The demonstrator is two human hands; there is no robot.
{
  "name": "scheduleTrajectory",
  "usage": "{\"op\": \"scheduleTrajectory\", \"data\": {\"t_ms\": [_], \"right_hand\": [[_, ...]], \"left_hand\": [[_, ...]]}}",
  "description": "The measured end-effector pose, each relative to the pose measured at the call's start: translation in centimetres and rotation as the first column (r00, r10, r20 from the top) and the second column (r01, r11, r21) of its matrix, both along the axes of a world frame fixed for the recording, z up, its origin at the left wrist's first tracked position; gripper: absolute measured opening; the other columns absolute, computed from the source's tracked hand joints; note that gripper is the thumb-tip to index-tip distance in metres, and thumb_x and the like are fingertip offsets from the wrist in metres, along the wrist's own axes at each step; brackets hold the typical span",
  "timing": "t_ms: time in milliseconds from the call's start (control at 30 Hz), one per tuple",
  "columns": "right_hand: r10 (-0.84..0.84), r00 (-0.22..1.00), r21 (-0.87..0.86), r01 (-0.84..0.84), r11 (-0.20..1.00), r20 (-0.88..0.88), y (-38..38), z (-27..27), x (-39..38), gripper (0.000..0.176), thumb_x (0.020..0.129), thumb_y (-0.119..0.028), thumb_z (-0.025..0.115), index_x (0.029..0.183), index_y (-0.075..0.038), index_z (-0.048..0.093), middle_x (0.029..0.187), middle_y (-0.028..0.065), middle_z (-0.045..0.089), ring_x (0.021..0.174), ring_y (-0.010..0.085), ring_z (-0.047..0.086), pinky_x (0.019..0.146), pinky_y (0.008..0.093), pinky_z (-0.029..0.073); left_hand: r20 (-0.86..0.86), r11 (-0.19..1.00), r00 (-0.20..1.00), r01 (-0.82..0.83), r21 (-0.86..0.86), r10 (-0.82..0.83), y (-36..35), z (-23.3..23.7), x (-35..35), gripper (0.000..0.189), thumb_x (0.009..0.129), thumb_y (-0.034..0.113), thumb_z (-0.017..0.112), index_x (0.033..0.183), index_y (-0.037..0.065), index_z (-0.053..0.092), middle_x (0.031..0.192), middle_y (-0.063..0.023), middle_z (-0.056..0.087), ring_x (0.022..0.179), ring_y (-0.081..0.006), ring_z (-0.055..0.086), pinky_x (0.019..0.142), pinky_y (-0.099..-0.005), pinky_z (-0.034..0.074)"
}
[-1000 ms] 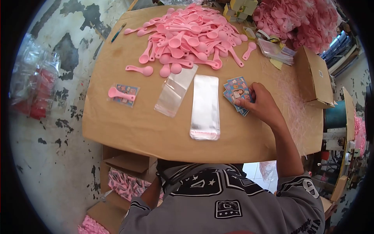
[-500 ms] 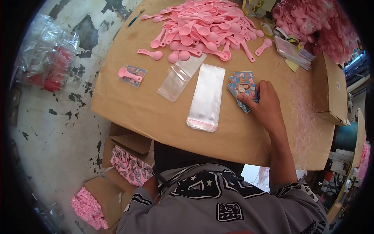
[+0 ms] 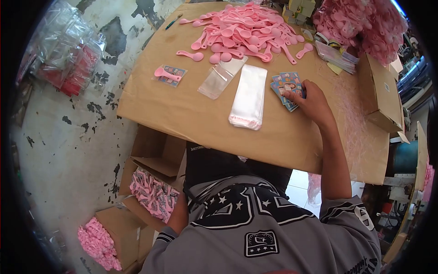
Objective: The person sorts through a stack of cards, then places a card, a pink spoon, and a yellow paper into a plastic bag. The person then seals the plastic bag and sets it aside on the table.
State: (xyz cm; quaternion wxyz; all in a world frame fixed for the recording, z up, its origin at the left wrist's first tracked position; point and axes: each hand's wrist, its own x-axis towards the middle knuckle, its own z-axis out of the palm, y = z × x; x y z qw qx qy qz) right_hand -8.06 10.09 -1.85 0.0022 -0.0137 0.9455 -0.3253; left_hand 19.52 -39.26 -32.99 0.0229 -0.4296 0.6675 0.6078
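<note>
Cards [image 3: 287, 85] with colourful blue-backed pictures lie in a fanned stack on the right part of the brown-covered desk [image 3: 191, 116], pinched by the right hand [image 3: 315, 101], its thumb across the top and its fingers curled at the right edge. Just left of them lies a stack of clear plastic sleeves [image 3: 248, 96], and beyond it a looser clear sleeve [image 3: 220, 81] lies slanted. Farther left, a pink measuring spoon [image 3: 167, 74] lies across a similar card in a clear packet; whether it is inside, I cannot tell. Behind these rises a heap of pink spoons [image 3: 251, 32], with a pen [image 3: 173, 22] to its left. A cardboard box [image 3: 378, 93] stands at the desk's right side. The left arm hangs by an open carton [image 3: 155, 194] of pink spoons below the desk; its hand is hidden, so its grip cannot be told.
</note>
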Motion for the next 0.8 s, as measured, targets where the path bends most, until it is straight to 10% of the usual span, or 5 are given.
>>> {"op": "scheduleTrajectory", "data": {"t_ms": [200,400,600,800], "right_hand": [[-0.005,0.999,0.026,0.004,1.000,0.052,0.0,0.6,-0.1,0.067,0.085,-0.058,0.082,0.102,0.004,0.066,0.096,0.0233,0.071,0.086,0.0325,0.070,0.079,0.0436,0.054],[-0.056,0.997,-0.031,0.057,0.998,0.050,0.1,0.5,0.1,0.063,0.086,-0.055,0.081,0.105,0.003,0.064,0.097,0.0226,0.072,0.088,0.0315,0.071,0.081,0.0428,0.055],[-0.120,0.992,-0.145,0.123,0.982,0.031,0.0,-0.2,0.6,0.052,0.092,-0.044,0.079,0.106,0.003,0.062,0.098,0.0225,0.072,0.088,0.0308,0.071,0.081,0.0416,0.054],[-0.166,0.986,-0.208,0.168,0.964,0.028,0.6,-0.1,1.1,0.039,0.099,-0.032,0.072,0.108,0.003,0.057,0.097,0.0218,0.070,0.086,0.0294,0.067,0.079,0.0418,0.052]], "left_hand": [[0.039,0.746,0.751,0.659,-0.097,-0.659,-5.6,12.4,-5.0,0.028,0.106,0.027,0.063,0.100,0.002,0.073,0.076,-0.0017,0.068,0.066,-0.0099,0.061,0.063,-0.0257,0.049],[-0.365,0.524,0.468,0.849,-0.066,-0.805,0.6,35.1,-14.1,0.027,0.106,0.026,0.064,0.103,0.001,0.074,0.075,0.0004,0.066,0.065,-0.0043,0.056,0.060,-0.0206,0.044],[-0.300,0.519,0.456,0.496,-0.696,-0.838,8.5,34.1,-30.8,0.038,0.103,0.035,0.068,0.102,-0.003,0.072,0.079,-0.0052,0.068,0.073,-0.0112,0.061,0.062,-0.0307,0.047],[-0.118,0.396,0.427,0.654,-0.644,-0.896,10.4,30.1,-36.9,0.038,0.098,0.034,0.076,0.092,-0.003,0.068,0.078,-0.0066,0.066,0.072,-0.0116,0.060,0.063,-0.0322,0.048]]}}
